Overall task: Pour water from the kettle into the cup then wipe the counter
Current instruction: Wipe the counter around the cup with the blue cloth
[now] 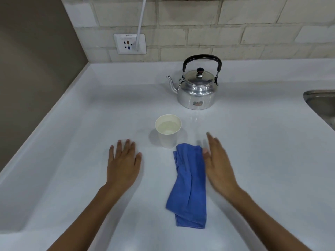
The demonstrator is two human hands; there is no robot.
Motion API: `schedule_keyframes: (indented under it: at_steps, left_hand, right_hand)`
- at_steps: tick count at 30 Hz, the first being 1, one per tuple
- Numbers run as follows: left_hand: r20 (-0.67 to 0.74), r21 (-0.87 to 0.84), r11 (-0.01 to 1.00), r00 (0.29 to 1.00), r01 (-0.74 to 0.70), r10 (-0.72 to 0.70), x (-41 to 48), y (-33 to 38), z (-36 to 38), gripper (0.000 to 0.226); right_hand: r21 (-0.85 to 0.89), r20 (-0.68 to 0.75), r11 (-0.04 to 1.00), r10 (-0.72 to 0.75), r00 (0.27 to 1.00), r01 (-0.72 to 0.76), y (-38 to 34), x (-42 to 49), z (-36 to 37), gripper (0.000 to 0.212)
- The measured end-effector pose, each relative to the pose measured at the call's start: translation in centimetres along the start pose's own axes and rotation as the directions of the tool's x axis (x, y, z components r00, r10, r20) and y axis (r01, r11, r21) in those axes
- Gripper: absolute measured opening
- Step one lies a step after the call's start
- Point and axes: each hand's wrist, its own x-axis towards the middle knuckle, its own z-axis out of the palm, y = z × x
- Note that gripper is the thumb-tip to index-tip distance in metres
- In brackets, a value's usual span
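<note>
Over at the far left a plain brownish wall (pixel 36 60) meets the white counter (pixel 253 160), which runs off to the right under a backsplash of pale brick-shaped tiles (pixel 199 24). Set into those tiles is a white wall socket (pixel 129 44) with a white cord (pixel 141 20) plugged in and leading up out of sight. Nearer the front, the person's left hand (pixel 123 163) lies palm down, flat on the counter, fingers spread and holding nothing, well clear of everything else. Just right of it stands a white paper cup (pixel 168 130), upright, with clear water showing inside. Touching or nearly touching the cup's base on its near right side is a blue cloth (pixel 189 185), loosely folded into a long strip that stretches back toward the person. Behind the cup, further along the counter and apart from it, sits a shiny metal kettle (pixel 196 91), upright, lid on, black handle raised, spout pointing left. The right hand (pixel 218 163) is beside the cloth's right edge, on its side with fingers straight and unclenched, a little blurred; the thumb is at the cloth's upper corner, though I cannot tell if it touches. At the far right edge the rim of a steel sink (pixel 319 100) just shows.
</note>
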Motion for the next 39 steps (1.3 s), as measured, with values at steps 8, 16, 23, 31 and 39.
schedule_keyframes:
  at_steps: [8, 16, 23, 31, 39]
  left_hand:
    - [-0.216, -0.233, 0.896, 0.919, -0.377, 0.331, -5.0, 10.4, -0.7, 0.037]
    - [0.003, -0.105, 0.946, 0.951, -0.308, 0.31, -5.4, 14.0, 3.3, 0.06]
    - [-0.031, -0.089, 0.949, 0.954, -0.301, 0.3, -6.5, 11.0, 2.5, 0.062]
    - [-0.088, -0.19, 0.968, 0.985, -0.162, 0.148, -6.7, 1.1, 0.8, 0.062]
    - [-0.106, -0.163, 0.985, 0.994, -0.053, 0.036, 1.5, 4.5, 2.0, 0.053]
  right_hand:
    - [-0.383, 0.063, 0.923, 0.069, 0.996, -0.04, 4.4, 5.5, -0.9, 0.048]
    - [-0.531, 0.08, 0.847, 0.05, 0.996, 0.0, 5.0, 5.4, 0.0, 0.05]
    - [-0.539, 0.075, 0.843, 0.041, 0.996, 0.006, 5.3, 5.3, 0.0, 0.05]
    - [-0.551, 0.045, 0.834, 0.031, 0.999, -0.001, 5.4, 5.3, 0.5, 0.051]
    - [-0.573, 0.02, 0.82, 0.015, 1.0, -0.001, 5.4, 5.2, 0.6, 0.05]
